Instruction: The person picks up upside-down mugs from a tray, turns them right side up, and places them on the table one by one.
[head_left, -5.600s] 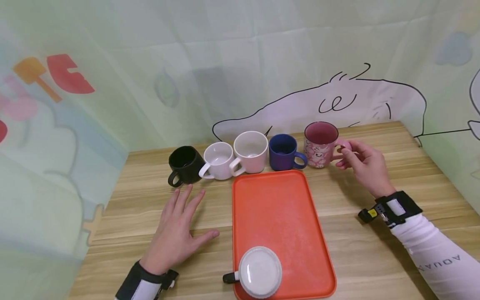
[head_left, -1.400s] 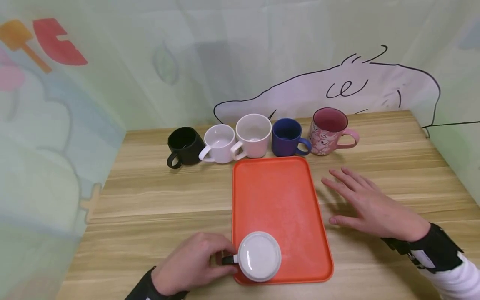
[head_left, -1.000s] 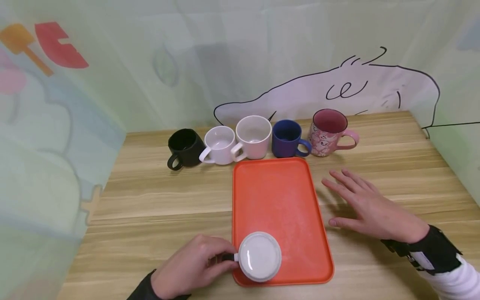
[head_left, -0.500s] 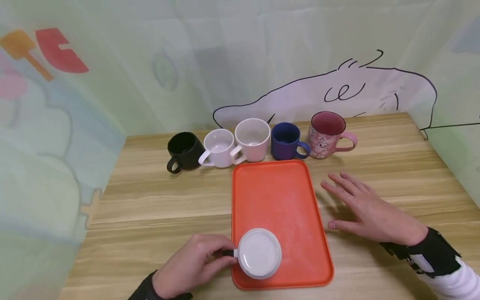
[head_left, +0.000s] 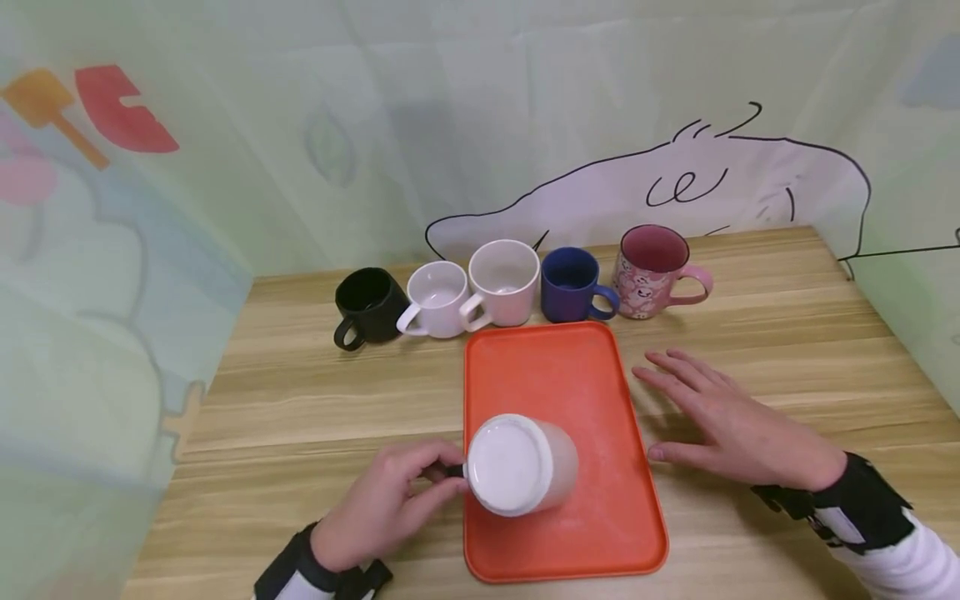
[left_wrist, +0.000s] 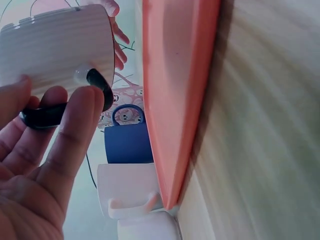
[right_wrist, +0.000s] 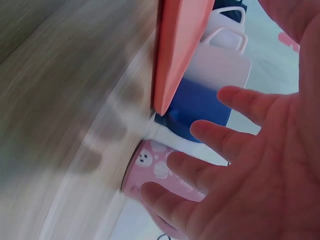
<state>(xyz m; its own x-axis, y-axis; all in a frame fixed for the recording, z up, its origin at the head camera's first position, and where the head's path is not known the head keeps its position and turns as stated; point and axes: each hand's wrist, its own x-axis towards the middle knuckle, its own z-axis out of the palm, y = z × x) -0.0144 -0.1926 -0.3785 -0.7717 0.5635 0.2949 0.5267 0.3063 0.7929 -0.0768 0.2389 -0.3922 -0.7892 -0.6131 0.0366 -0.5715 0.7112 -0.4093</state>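
Note:
My left hand grips the black handle of an upside-down whitish mug, thumb and fingers curled round it. In the head view the mug's pale base faces up and towards me, with its side showing to the right. Clear space shows between the mug and the orange-red tray in the left wrist view, so it hangs above the tray. My right hand is beside the tray's right edge with its fingers spread and nothing in it. Nearest to it stands the pink patterned mug.
Behind the tray, a row of upright mugs lines the wooden table's back: a black mug, a small white mug, a larger white mug and a blue mug. A printed curtain hangs close behind.
My right hand has released the pink mug's handle and drawn back beside the tray. My left hand has taken the upside-down mug's handle, lifted the mug off the tray and started tilting it.

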